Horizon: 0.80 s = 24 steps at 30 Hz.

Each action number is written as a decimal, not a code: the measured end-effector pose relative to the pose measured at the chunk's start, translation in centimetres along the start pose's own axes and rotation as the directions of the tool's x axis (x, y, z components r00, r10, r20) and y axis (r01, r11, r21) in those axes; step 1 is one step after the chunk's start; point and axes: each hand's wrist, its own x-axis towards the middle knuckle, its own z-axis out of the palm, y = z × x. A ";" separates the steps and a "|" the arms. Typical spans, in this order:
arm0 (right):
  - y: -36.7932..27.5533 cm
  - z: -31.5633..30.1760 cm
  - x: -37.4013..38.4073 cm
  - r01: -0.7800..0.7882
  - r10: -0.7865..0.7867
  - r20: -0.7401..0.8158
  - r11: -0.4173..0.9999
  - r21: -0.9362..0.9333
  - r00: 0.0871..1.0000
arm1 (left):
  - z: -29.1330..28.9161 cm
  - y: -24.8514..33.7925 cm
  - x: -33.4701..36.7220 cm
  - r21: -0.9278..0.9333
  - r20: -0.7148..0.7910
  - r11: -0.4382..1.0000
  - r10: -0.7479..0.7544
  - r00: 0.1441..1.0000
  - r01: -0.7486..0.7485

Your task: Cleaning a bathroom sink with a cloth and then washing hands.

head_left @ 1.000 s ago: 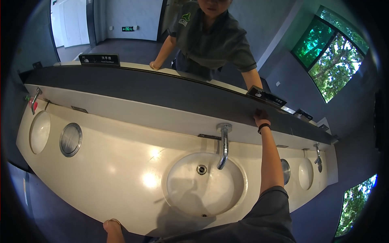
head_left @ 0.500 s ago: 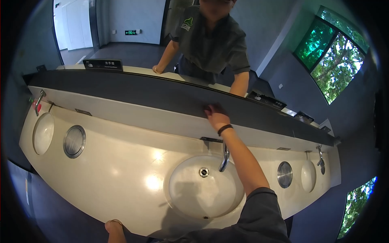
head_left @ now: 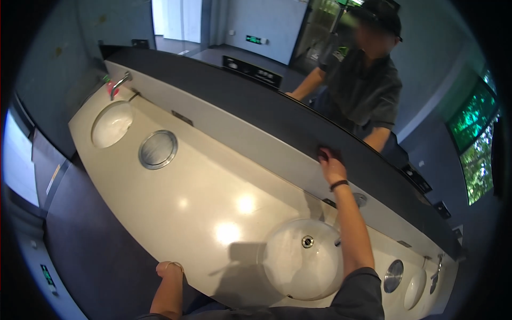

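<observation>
The right hand (head_left: 332,166) presses a dark cloth (head_left: 322,154) flat against the black ledge (head_left: 256,106) above the worktop (head_left: 213,192). The left hand (head_left: 169,270) grips the worktop's front edge, fingers curled. Three basins show, the nearest (head_left: 301,258) below the right arm, plus two round metal lids.

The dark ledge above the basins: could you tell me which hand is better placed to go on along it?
Probably the right hand: it rests on the dark ledge, while the left hand grips the counter edge.

Your view: three basins (head_left: 303,258) (head_left: 111,124) (head_left: 414,288), two round steel lids (head_left: 158,149) (head_left: 393,268), three faucets (head_left: 119,83) (head_left: 358,200) (head_left: 437,265), your two hands (head_left: 332,166) (head_left: 169,270).
</observation>
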 end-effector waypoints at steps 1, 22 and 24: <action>1.4 -1.0 -0.7 -0.063 0.065 0.032 0.996 -0.061 0.997 | -0.5 0.7 -1.9 0.000 -0.006 1.000 -0.015 1.000 0.015; -20.6 9.6 -7.1 -0.254 -0.089 0.240 -0.238 0.937 0.967 | -1.6 -0.6 1.8 -0.166 0.661 0.983 0.053 0.748 0.077; -24.8 11.4 -11.9 -0.353 -0.181 0.303 -0.524 0.775 0.936 | -1.9 -0.8 6.3 -0.075 0.900 0.992 0.022 0.435 0.105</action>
